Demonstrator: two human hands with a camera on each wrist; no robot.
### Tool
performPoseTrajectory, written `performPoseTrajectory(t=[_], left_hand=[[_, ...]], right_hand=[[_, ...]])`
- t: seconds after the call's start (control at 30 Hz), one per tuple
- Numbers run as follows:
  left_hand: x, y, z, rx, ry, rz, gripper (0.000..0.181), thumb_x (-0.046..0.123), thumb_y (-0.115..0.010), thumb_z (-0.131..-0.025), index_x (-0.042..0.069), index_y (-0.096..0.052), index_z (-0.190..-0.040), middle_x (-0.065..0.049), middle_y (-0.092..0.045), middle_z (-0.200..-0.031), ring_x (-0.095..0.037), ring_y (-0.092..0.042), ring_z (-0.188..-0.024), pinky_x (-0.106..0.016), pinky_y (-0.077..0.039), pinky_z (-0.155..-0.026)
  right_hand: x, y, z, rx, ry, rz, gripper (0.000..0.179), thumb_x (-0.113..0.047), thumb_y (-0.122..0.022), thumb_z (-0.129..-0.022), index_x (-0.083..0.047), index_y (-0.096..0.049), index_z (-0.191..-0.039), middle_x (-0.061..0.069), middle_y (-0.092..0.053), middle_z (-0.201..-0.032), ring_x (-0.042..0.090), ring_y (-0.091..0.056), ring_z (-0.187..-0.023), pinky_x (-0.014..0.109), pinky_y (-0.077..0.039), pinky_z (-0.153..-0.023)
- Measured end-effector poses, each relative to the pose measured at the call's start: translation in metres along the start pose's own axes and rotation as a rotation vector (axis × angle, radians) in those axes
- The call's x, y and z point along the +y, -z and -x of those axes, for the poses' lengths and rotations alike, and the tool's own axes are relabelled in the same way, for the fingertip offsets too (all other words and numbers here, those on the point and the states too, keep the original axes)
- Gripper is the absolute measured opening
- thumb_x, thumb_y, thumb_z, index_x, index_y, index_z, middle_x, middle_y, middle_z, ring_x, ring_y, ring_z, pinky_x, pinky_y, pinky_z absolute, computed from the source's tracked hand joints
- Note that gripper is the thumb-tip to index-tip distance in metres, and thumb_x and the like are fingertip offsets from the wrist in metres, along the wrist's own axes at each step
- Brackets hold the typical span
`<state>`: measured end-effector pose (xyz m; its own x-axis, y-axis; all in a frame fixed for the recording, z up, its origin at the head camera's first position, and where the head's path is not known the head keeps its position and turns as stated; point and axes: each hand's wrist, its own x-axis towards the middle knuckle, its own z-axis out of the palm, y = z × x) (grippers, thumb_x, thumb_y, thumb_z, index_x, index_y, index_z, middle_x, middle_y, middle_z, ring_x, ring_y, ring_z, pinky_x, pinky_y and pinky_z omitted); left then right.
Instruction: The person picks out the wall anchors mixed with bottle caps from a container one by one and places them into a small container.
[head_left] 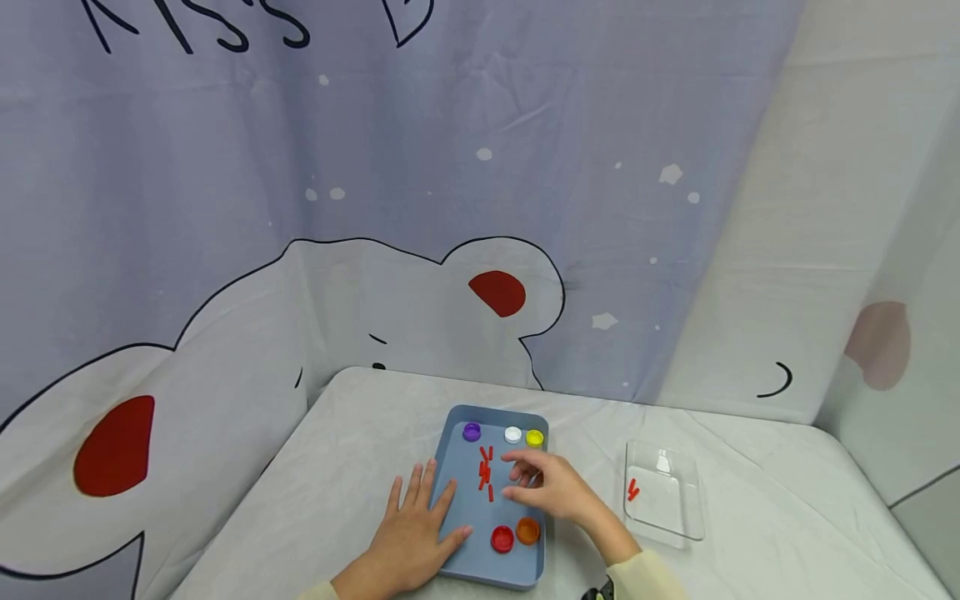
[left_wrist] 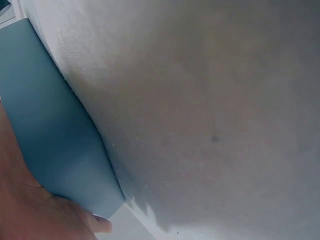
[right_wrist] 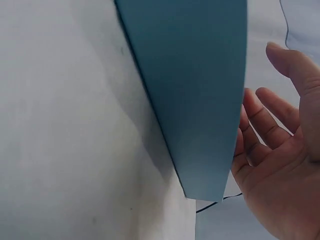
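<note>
A blue-grey tray point(head_left: 468, 467) lies on the white-covered table. Near its middle is a loose cluster of short red sticks point(head_left: 485, 472). My left hand point(head_left: 408, 537) rests across the tray's left edge with its fingers spread. Above the tray, just right of the sticks, my right hand point(head_left: 551, 483) hovers with thumb and index finger apart and nothing visible between them. In the right wrist view its fingers point(right_wrist: 270, 127) bend loosely beside the tray's outer wall point(right_wrist: 190, 100). The left wrist view shows mostly the tray's side point(left_wrist: 60, 120) and part of the hand.
Small round cups or caps stand in the tray: purple point(head_left: 471, 432), white point(head_left: 513, 435) and yellow point(head_left: 534, 438) at the far end, red point(head_left: 502, 539) and orange point(head_left: 528, 531) at the near end. To the right, a clear box point(head_left: 671, 504) holds a few red sticks point(head_left: 633, 489).
</note>
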<state>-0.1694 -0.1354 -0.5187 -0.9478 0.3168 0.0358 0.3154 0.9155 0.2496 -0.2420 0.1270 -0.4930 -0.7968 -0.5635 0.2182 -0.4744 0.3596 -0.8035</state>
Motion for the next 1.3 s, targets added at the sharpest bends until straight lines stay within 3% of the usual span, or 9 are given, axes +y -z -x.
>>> performPoseTrajectory(t=[0.27, 0.57, 0.77, 1.13, 1.3], left_hand=[[-0.001, -0.001, 0.0, -0.003, -0.003, -0.009, 0.08, 0.07, -0.037, -0.099, 0.011, -0.049, -0.151, -0.024, -0.021, -0.165, -0.047, -0.015, -0.152, -0.069, -0.01, -0.116], [0.001, 0.002, 0.001, 0.008, -0.013, 0.001, 0.078, 0.067, -0.04, -0.099, 0.009, -0.05, -0.15, -0.025, -0.022, -0.164, -0.047, -0.016, -0.152, -0.07, -0.01, -0.116], [0.0, 0.002, 0.001, -0.001, -0.007, 0.0, 0.077, 0.067, -0.04, -0.1, 0.01, -0.049, -0.15, -0.025, -0.02, -0.165, -0.046, -0.015, -0.152, -0.069, -0.009, -0.117], [-0.003, -0.006, -0.001, 0.052, -0.022, -0.006, 0.074, 0.064, -0.046, -0.099, 0.009, -0.052, -0.149, -0.025, -0.024, -0.163, -0.047, -0.019, -0.151, -0.07, -0.01, -0.115], [0.0, -0.002, 0.0, 0.032, -0.015, 0.009, 0.075, 0.065, -0.044, -0.099, 0.008, -0.051, -0.149, -0.026, -0.024, -0.163, -0.048, -0.018, -0.151, -0.07, -0.01, -0.115]], right_hand=[[0.006, -0.008, -0.006, -0.074, -0.012, 0.057, 0.048, -0.024, -0.081, -0.088, 0.0, -0.066, -0.128, 0.008, -0.069, -0.095, 0.006, -0.059, -0.08, 0.027, -0.054, -0.077], [0.002, -0.014, -0.015, -0.134, -0.064, 0.234, 0.047, -0.028, -0.083, -0.086, -0.002, -0.069, -0.122, 0.001, -0.068, -0.092, 0.013, -0.06, -0.081, 0.029, -0.053, -0.077], [0.001, -0.018, -0.02, -0.151, -0.101, 0.344, 0.049, -0.031, -0.085, -0.082, -0.005, -0.072, -0.121, -0.002, -0.07, -0.091, 0.01, -0.059, -0.081, 0.031, -0.054, -0.08], [0.001, -0.024, -0.027, -0.124, -0.169, 0.454, 0.044, -0.035, -0.088, -0.077, -0.01, -0.076, -0.112, -0.006, -0.066, -0.083, 0.009, -0.055, -0.077, 0.031, -0.051, -0.075], [0.001, -0.027, -0.027, -0.106, -0.174, 0.528, 0.043, -0.038, -0.088, -0.076, -0.012, -0.077, -0.109, -0.008, -0.064, -0.081, 0.008, -0.053, -0.076, 0.032, -0.048, -0.075]])
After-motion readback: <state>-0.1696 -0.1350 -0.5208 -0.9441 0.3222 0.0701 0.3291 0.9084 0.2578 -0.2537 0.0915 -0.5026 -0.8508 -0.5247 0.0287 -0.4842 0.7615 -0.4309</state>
